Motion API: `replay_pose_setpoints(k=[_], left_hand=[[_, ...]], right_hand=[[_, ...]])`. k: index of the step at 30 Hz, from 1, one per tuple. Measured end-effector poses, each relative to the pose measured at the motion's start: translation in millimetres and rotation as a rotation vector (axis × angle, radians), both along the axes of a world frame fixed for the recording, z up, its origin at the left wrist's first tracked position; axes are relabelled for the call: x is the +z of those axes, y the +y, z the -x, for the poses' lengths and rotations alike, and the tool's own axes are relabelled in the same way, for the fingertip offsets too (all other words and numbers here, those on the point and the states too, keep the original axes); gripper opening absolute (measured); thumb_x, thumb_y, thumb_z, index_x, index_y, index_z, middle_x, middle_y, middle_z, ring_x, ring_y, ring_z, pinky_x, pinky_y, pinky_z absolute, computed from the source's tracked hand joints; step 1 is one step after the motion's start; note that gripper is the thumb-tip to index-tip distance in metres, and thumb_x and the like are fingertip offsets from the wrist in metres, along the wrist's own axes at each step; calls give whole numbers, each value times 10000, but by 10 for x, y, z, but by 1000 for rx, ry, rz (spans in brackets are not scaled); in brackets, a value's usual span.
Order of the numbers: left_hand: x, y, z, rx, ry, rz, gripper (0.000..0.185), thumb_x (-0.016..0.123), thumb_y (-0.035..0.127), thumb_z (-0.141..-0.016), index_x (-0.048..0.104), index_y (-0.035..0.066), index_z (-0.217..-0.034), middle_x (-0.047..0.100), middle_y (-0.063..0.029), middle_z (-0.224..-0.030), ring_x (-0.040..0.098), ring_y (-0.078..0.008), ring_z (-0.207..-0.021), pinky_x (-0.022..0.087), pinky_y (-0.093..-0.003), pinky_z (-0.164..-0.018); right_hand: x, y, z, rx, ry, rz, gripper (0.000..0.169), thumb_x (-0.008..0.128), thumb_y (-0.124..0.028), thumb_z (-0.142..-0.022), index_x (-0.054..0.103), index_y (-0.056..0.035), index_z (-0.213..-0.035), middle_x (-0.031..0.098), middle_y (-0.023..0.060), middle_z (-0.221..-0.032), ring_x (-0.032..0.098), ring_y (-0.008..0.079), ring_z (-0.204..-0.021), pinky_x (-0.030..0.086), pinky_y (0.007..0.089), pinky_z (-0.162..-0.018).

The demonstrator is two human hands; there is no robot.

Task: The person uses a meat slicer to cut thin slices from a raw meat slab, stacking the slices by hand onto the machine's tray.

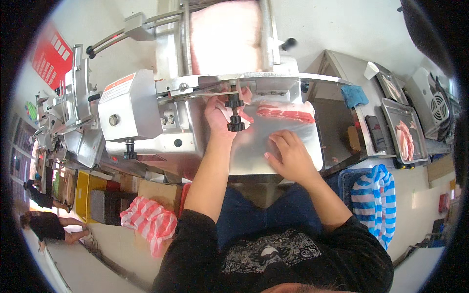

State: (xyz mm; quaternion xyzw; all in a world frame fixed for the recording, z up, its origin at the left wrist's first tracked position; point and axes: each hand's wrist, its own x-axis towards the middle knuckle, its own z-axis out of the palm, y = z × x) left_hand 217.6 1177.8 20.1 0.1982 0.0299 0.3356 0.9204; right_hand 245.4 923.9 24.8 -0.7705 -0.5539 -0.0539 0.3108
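Observation:
A metal meat slicer stands before me, with a large pale slab of meat in its carriage. My left hand is under the slicer's edge, with thin meat slices lying in its palm and fingers. Black knobs partly hide that hand. My right hand is low over the bare steel plate, thumb and bent fingers apart, holding nothing. Beyond it, a row of streaky meat slices lies on the plate's far side.
Rightward, a steel table holds a blue cloth, a paper cup, a phone and a tray with meat. Striped bags and a cardboard box stand lower. Another slicer and people are leftward.

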Motion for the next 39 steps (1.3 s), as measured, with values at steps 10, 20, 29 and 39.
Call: replay_pose_setpoints(k=[10, 20, 29, 39], left_hand=[[-40, -166, 25, -142, 263, -118, 338, 574, 366, -953, 584, 57, -1091, 625, -115, -951, 643, -308, -847, 556, -491, -788], [-224, -4, 26, -322, 183, -88, 324, 524, 330, -996, 631, 154, -1246, 615, -32, -1022, 628, -233, -864, 554, -412, -779], [114, -168, 80, 1, 313, 34, 397, 429, 491, -1003, 574, 124, -1045, 591, -77, -835, 581, -233, -696, 520, -353, -593], [97, -174, 211, -151, 347, -219, 364, 489, 434, -991, 596, 141, -1179, 677, -50, -979, 657, -236, -776, 579, -431, -612]], right_hand=[[88, 132, -80, -22, 115, -178, 445, 693, -124, -821, 575, -5, -1234, 590, 181, -1220, 535, 383, -1173, 433, 455, -1019], [488, 654, -84, 162, -34, -100, 496, 731, -109, -770, 575, -22, -1232, 613, 173, -1193, 554, 375, -1109, 464, 462, -968], [399, 903, -289, 300, 803, -294, 394, 661, -210, -908, 571, 14, -1219, 676, 125, -1034, 619, 268, -1017, 498, 388, -880], [525, 1279, -301, 66, 1227, -262, 366, 628, -127, -879, 600, 70, -1187, 674, 130, -1012, 642, 216, -843, 515, 310, -772]])
